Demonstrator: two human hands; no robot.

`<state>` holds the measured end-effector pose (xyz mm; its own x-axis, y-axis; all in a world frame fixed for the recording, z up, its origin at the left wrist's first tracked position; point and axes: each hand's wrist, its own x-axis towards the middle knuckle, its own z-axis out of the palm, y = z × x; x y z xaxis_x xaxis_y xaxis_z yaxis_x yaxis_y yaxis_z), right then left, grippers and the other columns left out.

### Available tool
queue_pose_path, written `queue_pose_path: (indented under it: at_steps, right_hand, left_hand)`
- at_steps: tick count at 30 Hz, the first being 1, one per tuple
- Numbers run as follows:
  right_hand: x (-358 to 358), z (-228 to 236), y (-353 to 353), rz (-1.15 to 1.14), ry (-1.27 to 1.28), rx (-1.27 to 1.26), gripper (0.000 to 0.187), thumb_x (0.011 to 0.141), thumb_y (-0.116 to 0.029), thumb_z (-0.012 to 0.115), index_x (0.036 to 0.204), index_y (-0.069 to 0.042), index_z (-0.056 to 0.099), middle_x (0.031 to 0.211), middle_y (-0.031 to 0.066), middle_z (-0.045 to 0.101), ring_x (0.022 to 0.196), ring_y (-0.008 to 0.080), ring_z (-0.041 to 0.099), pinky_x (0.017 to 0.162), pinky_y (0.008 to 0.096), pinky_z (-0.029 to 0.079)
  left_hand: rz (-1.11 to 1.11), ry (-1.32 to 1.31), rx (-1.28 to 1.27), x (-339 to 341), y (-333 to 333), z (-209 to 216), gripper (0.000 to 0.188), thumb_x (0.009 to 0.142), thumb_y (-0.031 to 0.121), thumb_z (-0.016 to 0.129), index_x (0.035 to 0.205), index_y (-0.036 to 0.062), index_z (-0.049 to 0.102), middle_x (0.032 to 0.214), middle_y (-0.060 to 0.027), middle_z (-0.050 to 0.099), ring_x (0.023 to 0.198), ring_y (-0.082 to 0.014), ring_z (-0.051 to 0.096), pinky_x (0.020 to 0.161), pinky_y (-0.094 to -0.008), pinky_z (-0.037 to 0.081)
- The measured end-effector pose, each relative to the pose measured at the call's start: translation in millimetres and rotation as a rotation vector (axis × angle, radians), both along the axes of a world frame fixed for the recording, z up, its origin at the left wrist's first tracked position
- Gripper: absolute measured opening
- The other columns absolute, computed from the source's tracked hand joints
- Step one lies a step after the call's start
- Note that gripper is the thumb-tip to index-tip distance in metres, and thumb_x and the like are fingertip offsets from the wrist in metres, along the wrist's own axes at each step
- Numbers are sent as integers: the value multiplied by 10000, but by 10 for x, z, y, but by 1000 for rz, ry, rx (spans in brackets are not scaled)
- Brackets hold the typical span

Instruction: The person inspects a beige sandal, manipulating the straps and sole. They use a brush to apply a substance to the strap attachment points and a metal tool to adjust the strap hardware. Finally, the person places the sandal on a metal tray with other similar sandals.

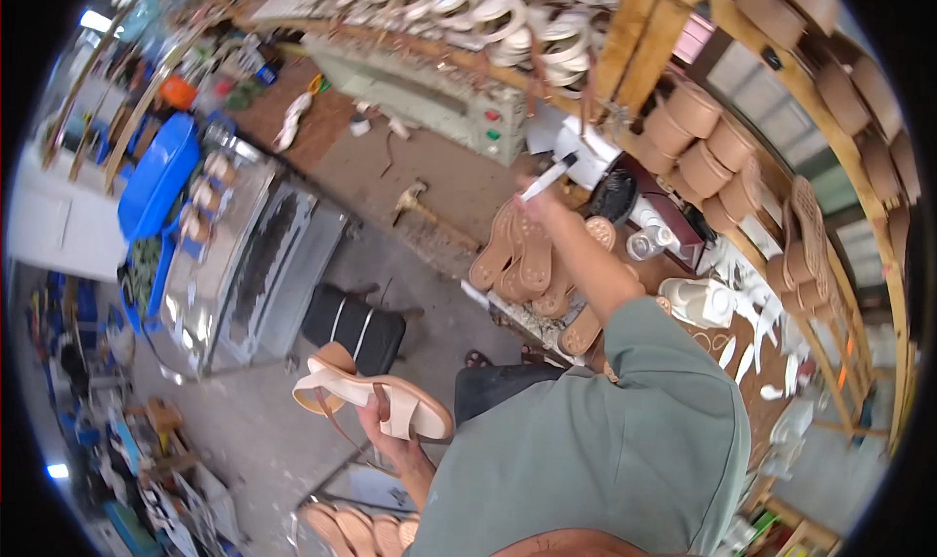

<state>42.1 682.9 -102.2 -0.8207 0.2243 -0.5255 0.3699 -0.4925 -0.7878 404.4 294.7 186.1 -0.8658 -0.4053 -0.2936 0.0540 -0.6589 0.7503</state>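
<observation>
Tan strapped sandal (376,391) held low at the left, sole up, left hand (386,430) beneath with fingers (369,418) curled around its middle. White brush (547,178) pinched in the closed right hand (540,201), raised over stacked leather soles (522,254) on the cluttered surface (429,181).

A cluttered workshop with a grey concrete floor (254,430); a long brown workbench (390,166) runs toward one o'clock — wooden racks (830,147) of tan soles at three o'clock; a blue tub (156,176) at nine; a dark stool (353,328) near centre.
</observation>
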Motion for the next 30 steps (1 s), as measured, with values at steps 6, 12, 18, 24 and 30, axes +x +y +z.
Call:
queue_pose_path:
  at_steps: [6, 12, 18, 24, 30]
  right_hand:
    - [1984, 2102, -647, 566, 94, -72, 218, 894, -218, 573, 1051, -66, 569, 847, 56, 641, 749, 155, 636, 639, 285, 527]
    - [3377, 2357, -585, 401, 23, 127, 234, 925, -273, 534, 1037, -71, 573, 837, 42, 653, 656, 120, 626, 587, 256, 514]
    - [4488, 2093, -1583, -694, -276, 325, 252, 873, -261, 564, 934, -23, 624, 790, 67, 650, 637, 121, 610, 584, 274, 503]
    - [5943, 1112, -2037, -1307, -946, 896, 296, 796, -238, 598, 982, -9, 621, 957, 220, 612, 928, 365, 577, 833, 426, 459]
    - [7839, 1209, -1585, -400, -1883, 1405, 189, 741, -212, 569, 836, -55, 616, 810, 123, 589, 726, 276, 551, 624, 431, 415]
  left_hand:
    - [-274, 10, -129, -967, -49, 21, 373, 865, 224, 543, 1174, 26, 477, 1066, -86, 566, 966, -192, 570, 821, -348, 482]
    - [-843, 63, -409, -2114, -394, -92, 361, 878, 274, 540, 1139, 26, 513, 1072, -107, 555, 968, -182, 558, 815, -339, 488]
    - [-1227, 185, -445, -2536, -142, 241, 354, 890, 261, 523, 1129, -1, 540, 1114, -124, 559, 988, -186, 544, 815, -347, 483]
    - [-1405, 173, -449, -1969, 423, 614, 409, 880, 251, 503, 1199, -4, 532, 1184, -139, 557, 1049, -206, 536, 876, -376, 448]
    - [-1586, 534, -561, -1565, 259, 485, 254, 830, 173, 531, 1001, -6, 584, 902, -61, 545, 871, -142, 517, 783, -294, 435]
